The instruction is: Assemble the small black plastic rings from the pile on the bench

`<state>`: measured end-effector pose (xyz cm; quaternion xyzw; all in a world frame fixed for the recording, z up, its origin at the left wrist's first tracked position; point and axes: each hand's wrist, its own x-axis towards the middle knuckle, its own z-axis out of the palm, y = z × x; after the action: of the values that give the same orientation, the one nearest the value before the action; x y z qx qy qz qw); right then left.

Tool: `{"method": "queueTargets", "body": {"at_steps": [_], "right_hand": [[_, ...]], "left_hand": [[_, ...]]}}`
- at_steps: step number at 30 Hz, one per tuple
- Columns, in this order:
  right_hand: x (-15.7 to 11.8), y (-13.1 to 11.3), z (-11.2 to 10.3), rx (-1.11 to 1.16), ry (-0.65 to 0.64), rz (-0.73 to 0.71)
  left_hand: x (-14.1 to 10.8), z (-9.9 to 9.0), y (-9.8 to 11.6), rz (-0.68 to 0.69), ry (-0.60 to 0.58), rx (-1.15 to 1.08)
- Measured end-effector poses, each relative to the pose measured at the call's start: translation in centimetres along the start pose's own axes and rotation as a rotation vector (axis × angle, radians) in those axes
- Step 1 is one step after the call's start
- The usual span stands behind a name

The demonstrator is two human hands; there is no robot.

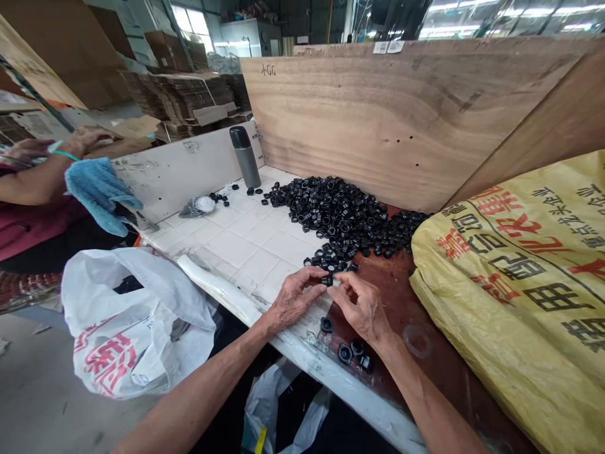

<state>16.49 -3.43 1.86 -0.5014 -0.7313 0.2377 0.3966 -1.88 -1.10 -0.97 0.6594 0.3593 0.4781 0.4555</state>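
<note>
The only view looks forward and down from the head, above the worktable (265, 243).

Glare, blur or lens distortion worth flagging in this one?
Head view: ceiling lights and window blown out; co-worker's hand looks soft; yellow sack seems stretched toward the edge; black parts fairly crisp, inner detail lost in darkness.

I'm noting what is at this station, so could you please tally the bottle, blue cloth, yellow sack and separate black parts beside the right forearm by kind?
Bottle: 1
Blue cloth: 1
Yellow sack: 1
Separate black parts: 4
Total: 7
The black pile overlaps too much to count, so it is excluded.
</note>
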Motion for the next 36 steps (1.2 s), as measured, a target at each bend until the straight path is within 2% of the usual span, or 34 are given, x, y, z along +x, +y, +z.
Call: {"method": "queueTargets", "body": {"at_steps": [2,6,11,16,21,23,25,27,29,31,33,35,36], "right_hand": [[0.1,0.1,0.1,-0.008,-0.029,-0.003],[0.2,0.4,0.4,0.059,0.039,0.0],[0.1,0.3,0.5,0.048,0.01,0.105],[-0.1,0.3,1.0,0.039,0.009,0.109],[-0.8,0.5,2.5,-0.051,0.082,0.2],[-0.9,0.7,2.7,0.004,0.04,0.315],[-0.7,1.1,2.2,0.113,-0.081,0.449],[-0.4,1.7,1.3,0.168,-0.226,0.539],[0.0,2.4,0.3,0.071,-0.259,0.531],[0.5,3.3,-0.3,-0.115,-0.135,0.46],[0.7,4.2,-0.3,-0.251,0.051,0.353],[0.8,4.9,0.1,-0.296,0.166,0.229],[0.9,5.2,0.3,-0.301,0.186,0.161]], "left_hand": [[0.0,0.0,0.2,0.003,0.005,0.023],[0.0,-0.1,0.5,0.019,-0.022,0.042],[0.0,-0.1,0.9,0.046,-0.068,0.076],[0.0,0.1,0.8,0.031,-0.084,0.077],[-0.1,-0.1,0.0,0.167,-0.123,0.232],[-0.2,-0.2,-0.2,0.225,-0.147,0.287],[-0.4,-0.3,0.1,0.235,-0.189,0.331],[-0.5,-0.4,0.5,0.174,-0.278,0.359],[-0.5,-0.2,0.9,0.083,-0.354,0.409],[-0.3,0.1,0.9,0.01,-0.305,0.486],[0.1,0.5,0.5,-0.012,-0.157,0.542],[0.5,0.7,-0.2,0.006,-0.048,0.567],[0.7,0.8,-0.6,0.022,-0.032,0.576]]}}
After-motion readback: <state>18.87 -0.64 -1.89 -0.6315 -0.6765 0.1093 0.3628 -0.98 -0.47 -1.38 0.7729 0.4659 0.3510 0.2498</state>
